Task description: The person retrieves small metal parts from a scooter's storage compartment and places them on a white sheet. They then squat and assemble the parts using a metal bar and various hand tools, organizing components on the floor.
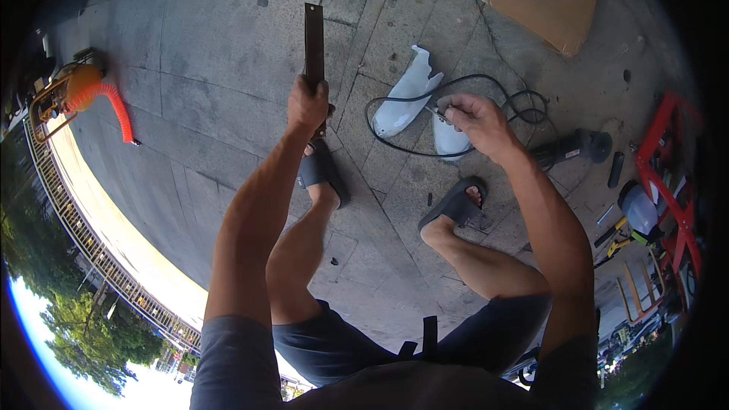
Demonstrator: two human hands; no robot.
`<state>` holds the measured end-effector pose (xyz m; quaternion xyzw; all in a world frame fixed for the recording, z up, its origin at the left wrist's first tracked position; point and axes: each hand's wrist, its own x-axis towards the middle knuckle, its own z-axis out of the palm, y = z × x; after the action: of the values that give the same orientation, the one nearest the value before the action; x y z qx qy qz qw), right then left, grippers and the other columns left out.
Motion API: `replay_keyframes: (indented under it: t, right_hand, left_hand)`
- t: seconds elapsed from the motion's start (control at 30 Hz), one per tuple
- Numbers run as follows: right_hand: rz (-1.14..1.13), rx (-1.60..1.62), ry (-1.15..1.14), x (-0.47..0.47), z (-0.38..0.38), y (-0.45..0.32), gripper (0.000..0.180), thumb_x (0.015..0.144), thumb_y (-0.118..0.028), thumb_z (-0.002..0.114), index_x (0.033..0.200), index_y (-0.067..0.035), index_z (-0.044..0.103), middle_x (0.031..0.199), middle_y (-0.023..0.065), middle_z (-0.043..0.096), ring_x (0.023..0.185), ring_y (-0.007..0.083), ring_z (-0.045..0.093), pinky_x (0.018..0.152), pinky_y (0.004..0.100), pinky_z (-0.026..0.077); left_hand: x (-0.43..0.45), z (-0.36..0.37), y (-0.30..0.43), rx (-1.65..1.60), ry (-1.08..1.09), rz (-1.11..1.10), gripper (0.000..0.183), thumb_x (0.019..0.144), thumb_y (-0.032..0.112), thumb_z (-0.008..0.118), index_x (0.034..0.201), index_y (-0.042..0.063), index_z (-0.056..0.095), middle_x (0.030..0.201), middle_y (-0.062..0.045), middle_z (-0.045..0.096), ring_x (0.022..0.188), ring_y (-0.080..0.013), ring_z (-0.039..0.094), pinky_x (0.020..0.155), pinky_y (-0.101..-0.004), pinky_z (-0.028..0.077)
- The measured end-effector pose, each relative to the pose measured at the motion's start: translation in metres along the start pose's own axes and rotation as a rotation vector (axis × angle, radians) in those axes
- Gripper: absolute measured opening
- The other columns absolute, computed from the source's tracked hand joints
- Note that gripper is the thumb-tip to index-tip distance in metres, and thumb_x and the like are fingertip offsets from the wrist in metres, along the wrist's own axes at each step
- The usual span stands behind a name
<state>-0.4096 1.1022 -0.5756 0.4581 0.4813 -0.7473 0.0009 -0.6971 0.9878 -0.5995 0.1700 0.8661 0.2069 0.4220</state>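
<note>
My left hand is closed around a long, dark, flat bar with small holes at its ends, held out above the paving. In the fingertips of my right hand is a small metal piece, partly hidden by the fingers. Beneath that hand lies a white plastic shell piece. Another white shell piece with a jagged end rests to its left. A black cable loops over and around both pieces.
A black angle grinder lies at the right, near a red metal frame and assorted tools. An opened cardboard box sits at the upper right. At the far left are an orange-yellow tank and a coiled red hose.
</note>
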Motion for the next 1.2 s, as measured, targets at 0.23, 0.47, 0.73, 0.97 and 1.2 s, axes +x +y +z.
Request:
replay_keyframes:
  t: [0.23, 0.47, 0.73, 0.97, 1.2]
  right_hand:
    - [-0.188, -0.239, -0.061, 0.084, 0.0, 0.035, 0.02, 0.087, -0.008, 0.057, 0.104, 0.003, 0.062, 0.089, 0.0051, 0.064, 0.084, 0.0103, 0.059, 0.076, 0.0253, 0.047]
    - [-0.225, -0.033, 0.154, 0.109, 0.028, 0.039, 0.022, 0.09, -0.014, 0.056, 0.106, 0.001, 0.061, 0.085, 0.0, 0.061, 0.072, 0.0066, 0.053, 0.065, 0.0225, 0.045]
    - [-0.511, 0.153, 0.385, 0.105, 0.063, 0.035, 0.019, 0.089, -0.01, 0.058, 0.105, 0.0, 0.062, 0.089, 0.002, 0.063, 0.078, 0.0077, 0.056, 0.07, 0.0227, 0.046]
    - [-0.517, 0.269, 0.442, 0.1, 0.065, 0.024, 0.023, 0.088, -0.011, 0.06, 0.108, 0.0, 0.064, 0.089, 0.0023, 0.064, 0.078, 0.0078, 0.055, 0.07, 0.0218, 0.046]
    - [-0.485, 0.28, 0.422, 0.093, 0.069, 0.017, 0.025, 0.088, -0.009, 0.06, 0.111, 0.001, 0.062, 0.092, 0.0032, 0.064, 0.08, 0.0071, 0.056, 0.07, 0.0204, 0.046]
  left_hand:
    - [0.096, 0.023, -0.102, 0.669, 0.049, 0.372, 0.043, 0.082, 0.033, 0.059, 0.105, -0.002, 0.053, 0.088, -0.026, 0.063, 0.086, -0.0392, 0.063, 0.075, -0.0435, 0.051]
    - [0.087, -0.004, -0.032, 0.606, -0.254, 0.613, 0.044, 0.084, 0.037, 0.059, 0.11, 0.002, 0.057, 0.1, -0.02, 0.064, 0.09, -0.0378, 0.063, 0.079, -0.0423, 0.051]
    - [0.041, 0.069, 0.035, -0.576, -0.837, 0.153, 0.024, 0.093, 0.021, 0.053, 0.107, 0.001, 0.056, 0.095, -0.01, 0.063, 0.084, -0.0199, 0.064, 0.077, -0.032, 0.053]
    - [0.038, 0.06, 0.05, -0.739, -0.893, 0.154, 0.018, 0.092, 0.009, 0.053, 0.104, -0.003, 0.057, 0.095, -0.012, 0.063, 0.085, -0.0223, 0.065, 0.075, -0.0315, 0.056]
    - [0.044, 0.058, 0.045, -0.736, -0.872, 0.191, 0.012, 0.09, 0.007, 0.055, 0.096, -0.003, 0.059, 0.094, -0.012, 0.064, 0.086, -0.0216, 0.065, 0.078, -0.0307, 0.056]
